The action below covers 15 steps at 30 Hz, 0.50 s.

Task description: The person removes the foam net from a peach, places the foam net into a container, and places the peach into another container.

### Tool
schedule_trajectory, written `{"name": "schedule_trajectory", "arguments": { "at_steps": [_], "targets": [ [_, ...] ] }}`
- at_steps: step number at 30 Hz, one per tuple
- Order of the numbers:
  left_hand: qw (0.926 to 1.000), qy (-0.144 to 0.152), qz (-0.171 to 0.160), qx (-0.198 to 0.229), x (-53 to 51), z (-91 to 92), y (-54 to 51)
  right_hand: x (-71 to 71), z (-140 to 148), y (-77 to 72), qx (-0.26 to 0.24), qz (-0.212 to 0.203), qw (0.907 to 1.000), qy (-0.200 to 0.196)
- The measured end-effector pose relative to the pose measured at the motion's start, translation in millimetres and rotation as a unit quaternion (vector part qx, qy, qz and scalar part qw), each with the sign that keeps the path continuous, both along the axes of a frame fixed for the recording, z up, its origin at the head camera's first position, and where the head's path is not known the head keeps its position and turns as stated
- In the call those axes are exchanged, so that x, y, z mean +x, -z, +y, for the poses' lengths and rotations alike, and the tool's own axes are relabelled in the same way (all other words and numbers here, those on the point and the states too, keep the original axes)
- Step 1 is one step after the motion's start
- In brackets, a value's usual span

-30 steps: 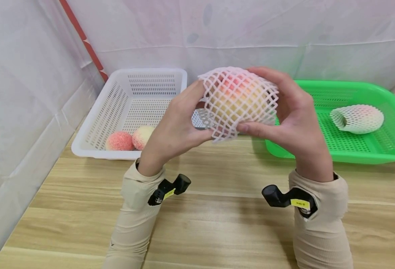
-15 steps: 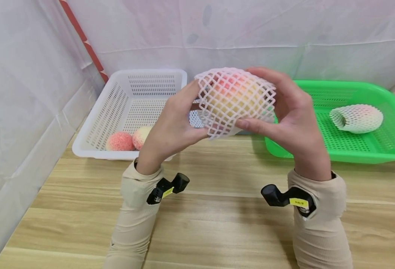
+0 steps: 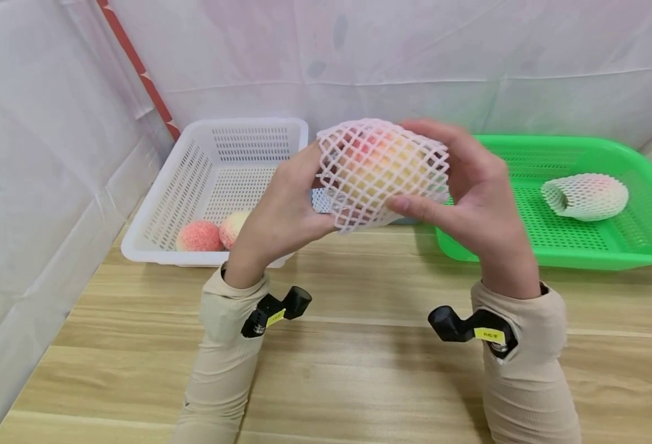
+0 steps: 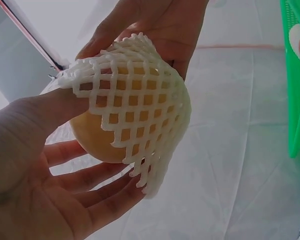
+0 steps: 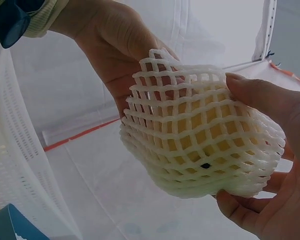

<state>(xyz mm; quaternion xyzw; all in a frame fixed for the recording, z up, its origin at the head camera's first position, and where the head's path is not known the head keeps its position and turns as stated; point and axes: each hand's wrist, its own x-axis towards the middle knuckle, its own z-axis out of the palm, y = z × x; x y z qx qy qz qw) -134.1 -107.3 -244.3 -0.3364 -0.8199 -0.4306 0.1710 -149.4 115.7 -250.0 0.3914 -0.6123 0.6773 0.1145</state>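
Observation:
Held up over the table is a yellow-and-pink peach (image 3: 384,163) inside a white foam net sleeve (image 3: 354,209). My left hand (image 3: 281,213) holds it from the left; in the left wrist view the thumb reaches under the net's edge and bare peach skin (image 4: 92,137) shows at the sleeve's mouth. From the right, my right hand (image 3: 478,206) grips the netted peach, its thumb pressing the near side and its index finger over the top. The right wrist view shows the right fingertips (image 5: 232,207) on the mesh. Some left fingers are hidden behind the peach in the head view.
A white basket (image 3: 151,213) at back left contains two peaches (image 3: 199,236). In the green basket (image 3: 598,258) at right lies another netted peach (image 3: 586,196). Behind my hands, a blue item with white netting (image 3: 320,200) is mostly hidden. White cloth walls (image 3: 398,43) enclose the table.
The peach in its sleeve has shifted slightly left, and my right hand has moved left with it. Both hands keep their hold. The baskets' contents look the same.

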Motion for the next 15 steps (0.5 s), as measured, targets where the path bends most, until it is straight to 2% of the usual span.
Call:
{"name": "schedule_trajectory", "arguments": {
  "at_steps": [15],
  "targets": [
    [0.9998, 0.001, 0.012, -0.014, -2.0, -1.1, 1.1, 0.9, -2.2, 1.4, -0.003, 0.015, 0.9997, 0.019]
  ]
}}
